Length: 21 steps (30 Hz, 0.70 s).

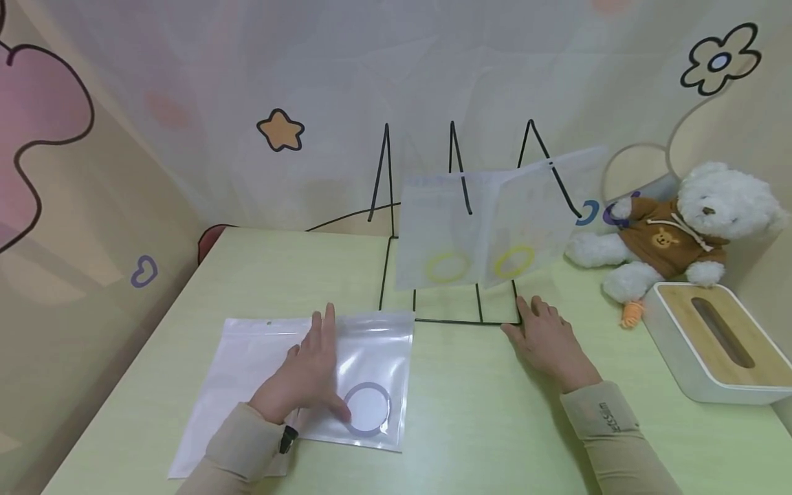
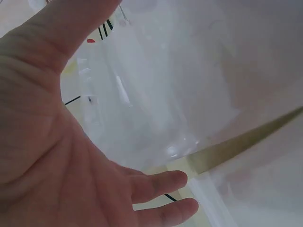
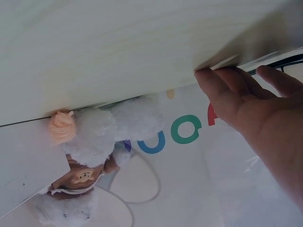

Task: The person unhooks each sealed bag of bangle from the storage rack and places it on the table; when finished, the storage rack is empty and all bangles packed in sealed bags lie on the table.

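Two white zip-top plastic bags lie overlapped on the table at the front left in the head view. The upper, glossy bag [image 1: 374,357] shows a grey ring [image 1: 388,405] near its lower edge. Over it is my left hand [image 1: 303,375], fingers extended and thumb spread toward the ring. A black wire rack [image 1: 452,321] stands at the back. Two translucent bags with yellow rings, a left one [image 1: 433,220] and a right one [image 1: 532,206], stand upright in it. My right hand [image 1: 551,344] touches the table at the rack's front right corner, its fingers loosely bent.
A white teddy bear [image 1: 674,234] in a brown hoodie sits at the back right. Before it stands a white tissue box [image 1: 693,371] with a wooden lid. A printed cloth [image 1: 334,62] hangs behind the pale table [image 1: 458,405].
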Each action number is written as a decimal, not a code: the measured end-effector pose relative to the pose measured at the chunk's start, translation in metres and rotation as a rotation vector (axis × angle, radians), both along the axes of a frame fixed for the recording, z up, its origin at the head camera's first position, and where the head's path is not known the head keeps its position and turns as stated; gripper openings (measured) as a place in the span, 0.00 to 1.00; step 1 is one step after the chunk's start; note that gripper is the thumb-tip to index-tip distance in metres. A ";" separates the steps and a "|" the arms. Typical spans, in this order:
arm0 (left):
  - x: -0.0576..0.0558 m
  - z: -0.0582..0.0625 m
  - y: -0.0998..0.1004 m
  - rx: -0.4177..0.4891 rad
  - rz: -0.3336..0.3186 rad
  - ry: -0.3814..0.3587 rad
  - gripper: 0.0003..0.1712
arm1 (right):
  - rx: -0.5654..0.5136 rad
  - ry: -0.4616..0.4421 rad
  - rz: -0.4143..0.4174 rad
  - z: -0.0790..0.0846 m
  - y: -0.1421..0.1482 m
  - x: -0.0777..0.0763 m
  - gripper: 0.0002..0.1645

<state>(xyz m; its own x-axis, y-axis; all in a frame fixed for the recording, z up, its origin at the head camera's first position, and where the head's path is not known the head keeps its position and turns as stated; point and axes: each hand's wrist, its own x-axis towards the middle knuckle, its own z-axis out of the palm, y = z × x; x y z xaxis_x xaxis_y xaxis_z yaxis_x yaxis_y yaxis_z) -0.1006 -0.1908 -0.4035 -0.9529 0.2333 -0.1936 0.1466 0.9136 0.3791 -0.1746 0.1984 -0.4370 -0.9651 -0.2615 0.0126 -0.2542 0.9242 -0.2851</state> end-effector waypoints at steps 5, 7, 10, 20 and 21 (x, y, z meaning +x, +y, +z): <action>0.002 -0.001 0.003 -0.034 -0.032 -0.040 0.97 | 0.000 0.000 -0.002 0.000 0.000 0.000 0.41; 0.004 0.002 0.004 -0.080 -0.067 -0.063 0.92 | -0.001 0.000 -0.001 0.000 0.000 0.000 0.41; 0.008 0.006 0.007 -0.140 -0.121 -0.085 0.82 | 0.000 -0.002 -0.001 0.000 0.000 0.000 0.41; 0.021 0.012 0.007 -0.201 -0.160 -0.060 0.74 | 0.002 -0.007 0.000 0.001 0.000 0.000 0.40; 0.022 0.011 0.006 -0.203 -0.162 -0.055 0.73 | 0.002 -0.008 0.000 0.001 0.000 0.000 0.41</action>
